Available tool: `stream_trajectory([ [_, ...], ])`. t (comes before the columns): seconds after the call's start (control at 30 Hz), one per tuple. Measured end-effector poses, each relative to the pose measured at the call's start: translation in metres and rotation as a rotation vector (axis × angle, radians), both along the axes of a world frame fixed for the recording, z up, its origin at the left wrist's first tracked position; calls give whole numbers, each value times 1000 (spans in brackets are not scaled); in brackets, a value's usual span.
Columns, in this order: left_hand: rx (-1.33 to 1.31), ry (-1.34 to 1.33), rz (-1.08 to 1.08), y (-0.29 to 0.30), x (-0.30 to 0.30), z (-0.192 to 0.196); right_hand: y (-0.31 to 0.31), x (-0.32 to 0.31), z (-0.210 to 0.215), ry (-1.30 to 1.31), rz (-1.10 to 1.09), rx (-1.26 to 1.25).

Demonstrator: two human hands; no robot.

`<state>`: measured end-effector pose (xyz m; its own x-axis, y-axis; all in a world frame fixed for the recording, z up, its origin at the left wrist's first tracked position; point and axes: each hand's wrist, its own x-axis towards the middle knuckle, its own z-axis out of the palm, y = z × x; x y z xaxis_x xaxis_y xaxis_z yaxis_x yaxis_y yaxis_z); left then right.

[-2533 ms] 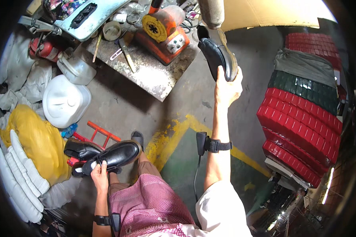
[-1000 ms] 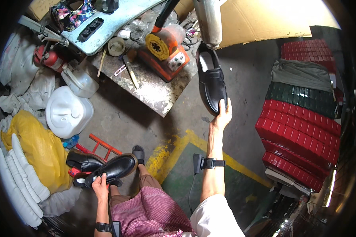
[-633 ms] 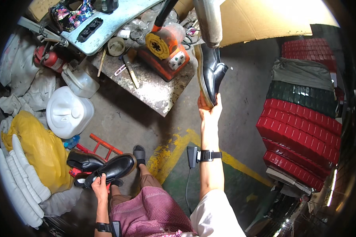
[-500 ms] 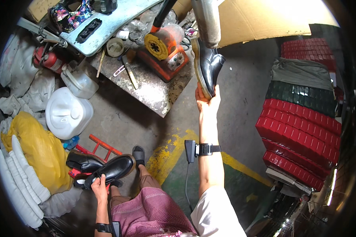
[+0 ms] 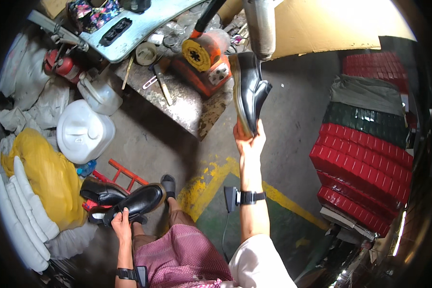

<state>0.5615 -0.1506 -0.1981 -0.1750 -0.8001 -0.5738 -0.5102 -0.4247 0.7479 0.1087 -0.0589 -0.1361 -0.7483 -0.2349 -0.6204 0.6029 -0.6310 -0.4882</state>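
Observation:
In my raised right hand [image 5: 249,142] is a black leather shoe [image 5: 248,89] with a tan sole edge, gripped at the heel end. Its toe points away from me, just below the open end of a grey metal tube [image 5: 260,33]. Low at the left, my left hand [image 5: 122,224] is closed on a second black shoe [image 5: 141,202], thumb on top and its toe toward the right. Another black shoe [image 5: 102,191] lies right behind that one, over a red frame [image 5: 129,177].
A worn bench [image 5: 177,113] carries an orange machine with a yellow round pad [image 5: 195,54], a brush-like tool [image 5: 163,86] and a round tin [image 5: 146,54]. White jugs [image 5: 84,132] and a yellow sack [image 5: 43,182] stand left. Red boxes [image 5: 360,158] are stacked at the right.
My right hand has drawn the shoe a little toward me, so more of its toe shows below the tube. The left hand stays nearly still on its shoe.

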Motion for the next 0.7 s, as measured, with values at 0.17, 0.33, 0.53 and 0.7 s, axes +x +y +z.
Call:
stream_trajectory([
  [0.17, -71, -10, 170, -12, -7, 25, 78, 69, -48, -3, 199, -76],
  [0.33, -69, 12, 383, -42, 18, 32, 81, 129, -55, 103, 613, -106],
  [0.53, -99, 170, 415, -78, 42, 49, 36, 178, -28, 176, 1367, 198],
  [0.7, 92, 203, 68, -75, 94, 55, -10, 265, -20, 160, 1804, 257],
])
